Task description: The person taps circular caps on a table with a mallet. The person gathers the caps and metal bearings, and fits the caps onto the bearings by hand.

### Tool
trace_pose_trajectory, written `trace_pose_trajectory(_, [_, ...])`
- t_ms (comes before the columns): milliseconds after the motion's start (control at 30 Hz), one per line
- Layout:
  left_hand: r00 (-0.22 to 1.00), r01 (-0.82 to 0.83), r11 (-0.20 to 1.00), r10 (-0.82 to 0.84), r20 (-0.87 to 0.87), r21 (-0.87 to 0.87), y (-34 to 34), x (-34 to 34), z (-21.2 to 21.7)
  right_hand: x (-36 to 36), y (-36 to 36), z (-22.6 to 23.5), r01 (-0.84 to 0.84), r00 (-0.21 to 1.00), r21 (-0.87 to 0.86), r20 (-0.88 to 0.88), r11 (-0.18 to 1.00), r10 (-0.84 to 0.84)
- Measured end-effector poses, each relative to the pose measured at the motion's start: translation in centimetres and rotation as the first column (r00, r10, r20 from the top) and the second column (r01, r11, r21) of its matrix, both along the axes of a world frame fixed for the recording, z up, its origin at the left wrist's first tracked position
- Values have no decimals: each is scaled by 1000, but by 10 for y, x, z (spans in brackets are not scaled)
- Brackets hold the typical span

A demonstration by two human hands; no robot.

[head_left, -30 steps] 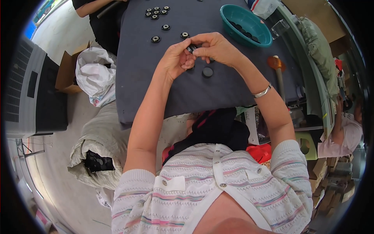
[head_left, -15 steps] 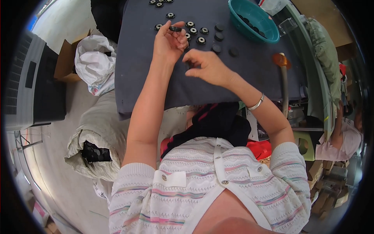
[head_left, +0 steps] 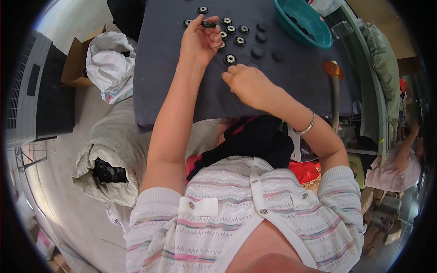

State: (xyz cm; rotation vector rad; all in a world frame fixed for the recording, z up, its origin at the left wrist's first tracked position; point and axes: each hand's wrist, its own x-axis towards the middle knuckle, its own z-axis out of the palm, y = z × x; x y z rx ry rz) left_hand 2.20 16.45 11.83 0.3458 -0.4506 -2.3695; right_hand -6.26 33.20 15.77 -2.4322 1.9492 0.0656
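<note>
My left hand point(head_left: 199, 45) is raised over the table's far part, palm up. Its thumb and fingers pinch a black wheel point(head_left: 208, 24) held edge-on. Lower and to the right, my right hand point(head_left: 251, 86) is turned palm down, its fingers curled together close to the table; what they hold, if anything, is hidden. Just beyond its knuckles lies a black wheel with a metal bearing centre point(head_left: 230, 59). Several similar wheels point(head_left: 239, 41) lie around my left hand. Plain black discs point(head_left: 257, 53) are spread to the right of them.
The table has a dark grey cloth point(head_left: 173, 102). A teal basin point(head_left: 325, 41) of black discs stands at the far right, near a clear cup point(head_left: 342, 29) and a hammer with an orange head point(head_left: 333, 70). An open sack of black pieces point(head_left: 109, 145) stands left on the floor.
My right hand has turned palm down, its fingers closing toward the table. A bearing wheel shows beyond it that was not visible before. The left hand keeps its wheel; the view has shifted slightly.
</note>
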Motion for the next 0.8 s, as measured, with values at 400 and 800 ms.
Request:
trace_pose_trajectory(400, [999, -37, 999, 37, 0, 31, 0, 3, 1, -42, -45, -4, 83, 975, 11, 204, 996, -84])
trace_pose_trajectory(800, [958, 213, 977, -214, -194, -23, -14, -2, -23, -44, -63, -14, -9, 995, 1, 100, 1000, 9])
